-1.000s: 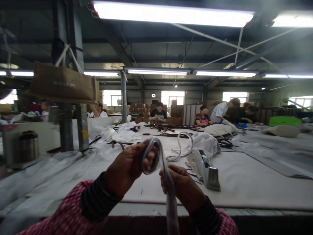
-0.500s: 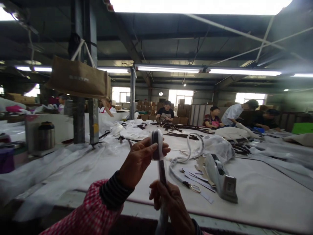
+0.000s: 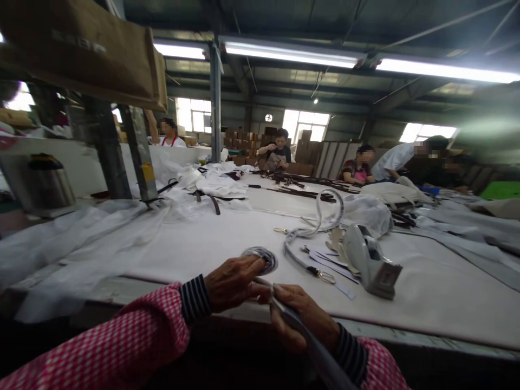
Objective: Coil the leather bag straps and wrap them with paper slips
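Note:
A dark strap in clear plastic film is wound into a flat coil point(image 3: 273, 264) at the table's near edge. The fingers of my left hand point(image 3: 231, 281) are on the coil, with the thumb by the strap's uncoiled run. My right hand point(image 3: 303, 314) grips that run just right of the coil, close to my left thumb. From there the wrapped length point(image 3: 320, 352) hangs down over the table edge toward me. To the right lies another wrapped strap point(image 3: 293, 250), looped, with a metal clasp point(image 3: 326, 277) at its end.
A grey tape dispenser point(image 3: 371, 262) stands at right beside paper strips point(image 3: 331, 260). Dark straps point(image 3: 300, 189) and white plastic film point(image 3: 97, 233) lie across the white table point(image 3: 195, 244). A brown bag point(image 3: 85, 54) hangs upper left. Several people work at the far side.
Both hands have come down from above the table to its near edge. The coil, upright in my left hand before, now lies flat. My view has tilted down.

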A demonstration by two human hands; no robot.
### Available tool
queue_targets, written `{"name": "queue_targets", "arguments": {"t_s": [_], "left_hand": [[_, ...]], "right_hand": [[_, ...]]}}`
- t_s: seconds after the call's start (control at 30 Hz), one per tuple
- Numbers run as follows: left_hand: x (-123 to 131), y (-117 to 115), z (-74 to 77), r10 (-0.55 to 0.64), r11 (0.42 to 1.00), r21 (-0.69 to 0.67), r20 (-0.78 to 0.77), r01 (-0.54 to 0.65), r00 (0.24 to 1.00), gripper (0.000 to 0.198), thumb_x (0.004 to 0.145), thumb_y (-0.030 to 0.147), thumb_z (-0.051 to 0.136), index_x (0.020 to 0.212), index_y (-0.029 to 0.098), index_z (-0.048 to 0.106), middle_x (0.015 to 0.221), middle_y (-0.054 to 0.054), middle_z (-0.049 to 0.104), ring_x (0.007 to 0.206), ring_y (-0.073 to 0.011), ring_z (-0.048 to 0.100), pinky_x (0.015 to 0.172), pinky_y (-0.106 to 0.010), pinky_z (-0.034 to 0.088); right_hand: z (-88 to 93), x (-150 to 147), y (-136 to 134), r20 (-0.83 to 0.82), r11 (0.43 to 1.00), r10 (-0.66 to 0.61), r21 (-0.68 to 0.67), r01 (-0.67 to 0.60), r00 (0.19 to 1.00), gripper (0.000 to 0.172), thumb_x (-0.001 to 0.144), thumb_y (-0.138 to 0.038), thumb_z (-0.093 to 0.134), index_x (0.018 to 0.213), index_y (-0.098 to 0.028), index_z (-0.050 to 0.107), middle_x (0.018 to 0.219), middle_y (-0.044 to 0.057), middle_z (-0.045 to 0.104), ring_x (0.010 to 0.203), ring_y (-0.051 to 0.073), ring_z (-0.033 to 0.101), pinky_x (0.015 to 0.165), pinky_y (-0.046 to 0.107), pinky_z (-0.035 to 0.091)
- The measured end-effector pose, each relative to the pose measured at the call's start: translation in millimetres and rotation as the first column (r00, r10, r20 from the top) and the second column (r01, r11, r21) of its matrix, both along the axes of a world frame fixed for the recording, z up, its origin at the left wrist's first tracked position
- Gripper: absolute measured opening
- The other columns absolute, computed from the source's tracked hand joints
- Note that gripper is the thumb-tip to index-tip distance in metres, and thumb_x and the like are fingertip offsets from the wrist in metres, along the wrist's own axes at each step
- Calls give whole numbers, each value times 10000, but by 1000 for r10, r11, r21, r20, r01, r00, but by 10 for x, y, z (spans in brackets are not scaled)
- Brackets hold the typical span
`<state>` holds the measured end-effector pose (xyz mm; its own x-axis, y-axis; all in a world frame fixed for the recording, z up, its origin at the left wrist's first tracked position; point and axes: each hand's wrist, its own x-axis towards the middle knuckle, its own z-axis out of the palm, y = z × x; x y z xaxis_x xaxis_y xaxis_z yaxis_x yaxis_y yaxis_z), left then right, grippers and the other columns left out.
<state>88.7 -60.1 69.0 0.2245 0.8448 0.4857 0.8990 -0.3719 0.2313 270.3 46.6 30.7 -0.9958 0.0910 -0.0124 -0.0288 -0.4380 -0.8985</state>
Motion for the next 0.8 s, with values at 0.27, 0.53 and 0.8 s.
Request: {"name": "queue_targets", "arguments": {"t_s": [0.27,0.53,0.8], "left_hand": [[-105,-35,-97,-79,993,-96,-194,61,978,341,999,487,445,957,171,567,857,-60,619,698,-186,534,618,-295,354],[-126,-87,-5,-14,970,-241,-99,-10,995,257,979,344,479,806,190,591,725,-22,625,618,-163,548,582,-270,316],[55,-191,433,299,664,-633,712,398,635,333,807,462,648,819,141,736,528,-2,575,432,-136,507,423,-226,386]], "right_hand": [[230,94,299,211,952,131,245,-182,969,481,892,-579,605,1061,-130,582,697,28,695,352,60,478,335,154,336],[532,295,426,87,180,-60,981,-74,994,256,970,-404,553,941,-176,667,756,8,625,688,145,544,640,266,365],[358,493,57,-280,133,-315,933,334,907,361,1042,-411,360,863,-216,607,736,24,574,642,172,504,653,324,366]]}}
